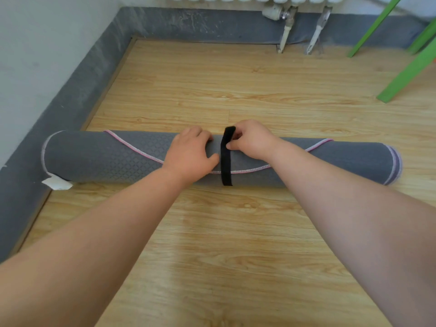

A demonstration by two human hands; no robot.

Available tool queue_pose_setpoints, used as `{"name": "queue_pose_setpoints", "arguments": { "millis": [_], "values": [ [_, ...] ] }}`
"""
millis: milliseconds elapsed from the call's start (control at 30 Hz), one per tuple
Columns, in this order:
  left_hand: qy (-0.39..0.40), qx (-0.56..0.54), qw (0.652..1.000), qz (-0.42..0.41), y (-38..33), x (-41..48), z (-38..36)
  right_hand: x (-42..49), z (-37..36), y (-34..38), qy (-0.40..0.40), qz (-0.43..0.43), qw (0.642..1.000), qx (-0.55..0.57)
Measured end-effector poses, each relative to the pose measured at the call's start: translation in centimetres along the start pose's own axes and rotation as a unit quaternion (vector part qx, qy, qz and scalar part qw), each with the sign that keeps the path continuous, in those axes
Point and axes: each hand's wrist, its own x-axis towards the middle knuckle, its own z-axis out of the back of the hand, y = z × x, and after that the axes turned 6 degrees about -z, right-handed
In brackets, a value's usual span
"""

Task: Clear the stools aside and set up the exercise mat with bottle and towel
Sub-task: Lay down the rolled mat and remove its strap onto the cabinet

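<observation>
A rolled grey exercise mat (106, 159) with pink stitched edging lies across the wooden floor, its left end near the wall. A black strap (227, 161) wraps around its middle. My left hand (191, 154) presses flat on the roll just left of the strap. My right hand (253, 140) pinches the strap's upper end between thumb and fingers, lifting it off the roll. No bottle or towel is in view.
Green stool legs (405, 74) stand at the far right. Radiator pipes (286, 31) come down at the back wall. A grey skirting (70, 95) runs along the left and back walls. A white label (57, 182) hangs from the mat's left end.
</observation>
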Motion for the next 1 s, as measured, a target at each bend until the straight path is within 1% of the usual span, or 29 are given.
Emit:
{"name": "queue_pose_setpoints", "arguments": {
  "millis": [67, 100, 133, 200, 267, 300, 400, 433, 500, 567, 633, 700, 767, 800, 833, 900, 933, 1000],
  "values": [
    [0.009, 0.006, 0.999, -0.032, 0.1, -1.6, -0.1, -0.1, 0.1, 0.0, -0.002, -0.015, 0.998, 0.053],
    [0.027, 0.017, 0.999, -0.042, 0.2, -2.2, -0.2, -0.2, 0.2, 0.1, -0.01, -0.027, 0.996, 0.086],
    [0.049, 0.049, 0.996, -0.048, 0.4, -2.6, -0.2, -0.3, 0.2, 0.3, -0.021, -0.039, 0.992, 0.119],
    [0.082, 0.158, 0.982, -0.059, 1.4, -2.9, -0.2, -0.6, 0.2, 0.7, -0.044, -0.058, 0.98, 0.185],
    [0.086, 0.246, 0.963, -0.068, 2.1, -2.7, -0.2, -1.1, -0.1, 1.1, -0.056, -0.069, 0.969, 0.229],
    [0.081, 0.271, 0.957, -0.072, 2.2, -2.5, -0.2, -1.4, -0.2, 1.2, -0.058, -0.069, 0.967, 0.24],
    [0.095, 0.291, 0.949, -0.079, 2.3, -1.6, -0.3, -2.3, 0.0, 1.4, -0.061, -0.083, 0.957, 0.271],
    [0.104, 0.284, 0.95, -0.073, 2.3, -1.3, -0.3, -2.5, 0.1, 1.3, -0.046, -0.11, 0.946, 0.302],
    [0.116, 0.264, 0.956, -0.057, 2.6, -0.6, -0.1, -3.0, 0.2, 0.9, 0.014, -0.2, 0.919, 0.338],
    [0.124, 0.253, 0.958, -0.05, 2.8, 0.0, -0.1, -3.9, -0.3, -0.1, 0.107, -0.29, 0.904, 0.295],
    [0.135, 0.253, 0.957, -0.047, 2.8, 0.4, 0.0, -4.9, -1.5, -1.4, 0.188, -0.343, 0.885, 0.252],
    [0.142, 0.248, 0.957, -0.041, 2.8, 0.8, 0.2, -5.8, -3.4, -2.8, 0.212, -0.365, 0.878, 0.225],
    [0.146, 0.241, 0.959, -0.035, 2.6, 1.0, 0.4, -6.3, -5.4, -3.7, 0.202, -0.381, 0.882, 0.19],
    [0.145, 0.238, 0.96, -0.034, 2.6, 1.1, 0.4, -6.4, -6.3, -4.1, 0.184, -0.384, 0.889, 0.169],
    [0.143, 0.234, 0.961, -0.033, 2.6, 1.0, 0.4, -6.3, -7.2, -4.4, 0.152, -0.375, 0.903, 0.145],
    [0.134, 0.221, 0.965, -0.032, 2.5, 0.8, 0.5, -5.9, -8.6, -5.0, 0.079, -0.319, 0.941, 0.084],
    [0.13, 0.215, 0.967, -0.03, 2.4, 0.7, 0.4, -5.7, -9.0, -5.0, 0.056, -0.288, 0.954, 0.056],
    [0.131, 0.217, 0.967, -0.027, 2.1, 0.3, 0.2, -5.5, -9.5, -4.5, 0.03, -0.251, 0.968, -0.001]
  ]
}}
